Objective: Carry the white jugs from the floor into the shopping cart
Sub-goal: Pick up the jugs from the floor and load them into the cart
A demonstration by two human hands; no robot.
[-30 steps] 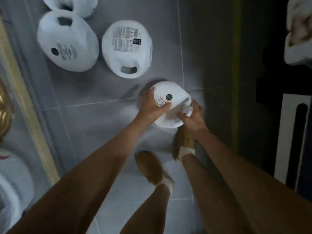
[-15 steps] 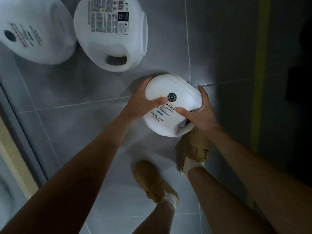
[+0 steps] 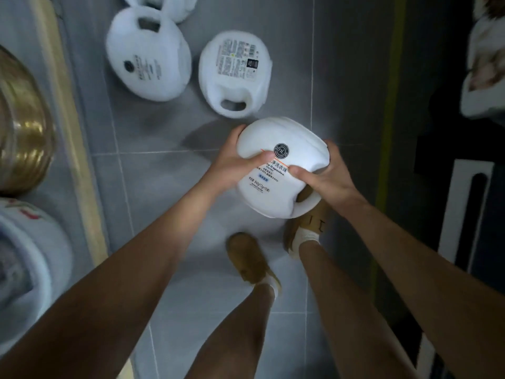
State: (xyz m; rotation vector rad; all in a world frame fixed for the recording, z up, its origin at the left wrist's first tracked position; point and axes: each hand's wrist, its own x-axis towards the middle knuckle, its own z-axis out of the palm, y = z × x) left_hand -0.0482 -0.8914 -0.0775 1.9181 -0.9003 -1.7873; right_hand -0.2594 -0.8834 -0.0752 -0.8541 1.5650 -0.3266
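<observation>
Grey tiled floor (image 3: pixel 153 203); white jug (image 3: pixel 284 135) clasped, left hand (image 3: pixel 232 165) and right hand (image 3: pixel 325 177) curled round it; contents hidden.

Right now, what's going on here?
A person grips one white jug with both hands: the left hand round its left side, the right hand at the handle end. It looks lifted, since it hides part of the right shoe. Beyond it a labelled jug and a blurred jug lie on the grey tiles; a third jug is cut off at the top edge. No shopping cart is plainly in view.
</observation>
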